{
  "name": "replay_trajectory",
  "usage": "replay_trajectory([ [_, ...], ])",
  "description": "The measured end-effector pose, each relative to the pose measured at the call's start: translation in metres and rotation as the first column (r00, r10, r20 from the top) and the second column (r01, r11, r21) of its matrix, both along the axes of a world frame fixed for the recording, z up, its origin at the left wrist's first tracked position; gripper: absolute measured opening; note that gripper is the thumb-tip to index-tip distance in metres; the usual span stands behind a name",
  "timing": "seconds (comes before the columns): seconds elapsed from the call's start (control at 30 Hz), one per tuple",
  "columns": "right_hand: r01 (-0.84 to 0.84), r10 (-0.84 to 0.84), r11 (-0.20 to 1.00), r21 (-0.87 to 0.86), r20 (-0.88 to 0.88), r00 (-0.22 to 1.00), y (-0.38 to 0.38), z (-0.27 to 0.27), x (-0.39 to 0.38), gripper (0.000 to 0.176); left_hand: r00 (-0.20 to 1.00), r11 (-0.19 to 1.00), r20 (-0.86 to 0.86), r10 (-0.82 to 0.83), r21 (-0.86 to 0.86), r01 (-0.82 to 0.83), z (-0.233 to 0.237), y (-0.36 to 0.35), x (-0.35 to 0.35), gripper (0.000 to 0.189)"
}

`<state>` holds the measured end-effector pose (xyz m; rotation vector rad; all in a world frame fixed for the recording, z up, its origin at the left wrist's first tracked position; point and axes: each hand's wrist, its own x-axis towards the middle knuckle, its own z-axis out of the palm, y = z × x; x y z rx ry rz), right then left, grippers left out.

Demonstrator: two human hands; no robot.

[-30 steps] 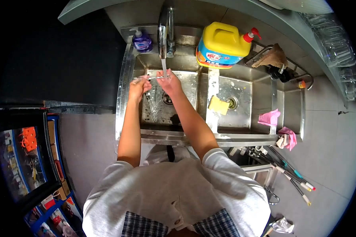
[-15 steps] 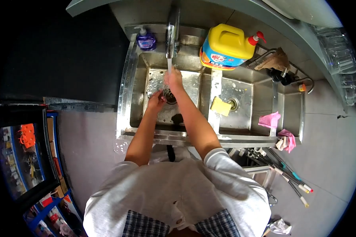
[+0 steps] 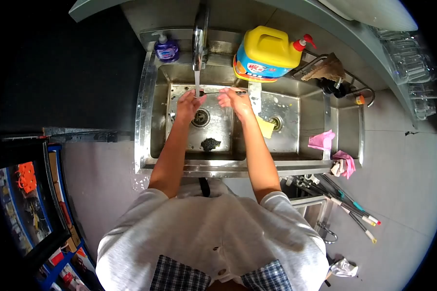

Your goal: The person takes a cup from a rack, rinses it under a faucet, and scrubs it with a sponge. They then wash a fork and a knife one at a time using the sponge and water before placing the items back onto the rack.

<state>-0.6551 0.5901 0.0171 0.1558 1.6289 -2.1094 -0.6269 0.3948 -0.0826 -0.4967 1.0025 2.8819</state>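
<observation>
Water runs from the faucet [image 3: 198,46] into the left basin of the steel sink [image 3: 194,169]. A thin dark utensil [image 3: 213,93], like a spoon, lies level between my two hands. My left hand [image 3: 189,103] is closed on its left end, at the stream. My right hand [image 3: 236,102] grips the right end, near the divider between the basins. Below them are the drain [image 3: 201,118] and a dark scouring pad [image 3: 210,144] on the basin floor.
A purple soap bottle [image 3: 167,50] and a yellow jug [image 3: 268,53] stand behind the basins. A yellow sponge [image 3: 264,127] lies by the divider, pink cloths [image 3: 321,140] hang at the right. Glasses [image 3: 408,58] sit on the right shelf; poles [image 3: 349,203] lie below.
My hands have moved apart, the right one outward to the right and the left one up to the stream. The utensil between them and the whole scouring pad now show. The view has shifted slightly.
</observation>
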Motion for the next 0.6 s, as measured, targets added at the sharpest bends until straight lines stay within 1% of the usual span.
replay_trajectory([
  [0.03,0.022,-0.021,1.0,-0.017,0.029,0.999,0.004,-0.001,0.004,0.027,0.999,0.993,0.033,-0.029,-0.116,0.033,0.003,-0.001,0.0,0.014],
  [0.07,0.046,-0.044,0.998,-0.036,0.06,0.997,0.007,-0.003,0.007,0.027,0.995,0.979,0.052,-0.084,-0.181,0.092,0.006,-0.002,0.0,0.014],
  [0.17,0.004,0.003,0.996,-0.085,0.084,0.996,0.012,-0.009,0.016,0.025,0.968,0.899,0.114,-0.224,-0.36,0.25,0.005,-0.008,0.004,0.014],
  [0.23,-0.004,0.007,0.999,-0.037,0.069,0.998,0.02,-0.011,0.018,0.023,0.95,0.827,0.126,-0.286,-0.469,0.311,0.009,-0.023,0.004,0.013],
  [0.27,-0.011,0.012,1.0,-0.014,0.058,0.998,0.021,-0.013,0.017,0.022,0.961,0.831,0.167,-0.221,-0.484,0.276,0.012,-0.025,0.003,0.013],
  [0.33,-0.033,0.035,0.999,-0.031,0.07,0.997,0.021,-0.017,0.022,0.021,0.965,0.833,0.247,-0.09,-0.513,0.209,0.019,-0.027,0.005,0.013],
  [0.37,-0.04,0.043,0.999,-0.037,0.074,0.996,0.022,-0.017,0.023,0.02,0.969,0.864,0.242,-0.048,-0.476,0.162,0.024,-0.024,0.004,0.013],
  [0.43,-0.043,0.042,0.999,0.032,0.031,0.999,0.026,-0.02,0.026,0.019,0.97,0.916,0.239,0.037,-0.396,0.062,0.028,-0.019,0.004,0.014],
  [0.5,-0.062,0.064,0.996,0.071,-0.033,0.997,0.03,-0.024,0.026,0.018,0.982,0.945,0.186,-0.034,-0.312,0.092,0.032,-0.02,0.004,0.016],
  [0.53,-0.067,0.07,0.987,0.145,-0.017,0.997,0.033,-0.021,0.026,0.018,0.985,0.956,0.157,-0.067,-0.272,0.109,0.033,-0.021,0.004,0.017],
  [0.6,-0.213,0.24,0.938,0.272,-0.069,0.968,0.05,-0.037,0.021,0.018,0.987,0.94,0.117,-0.111,-0.31,0.143,0.045,-0.014,0.007,0.018],
])
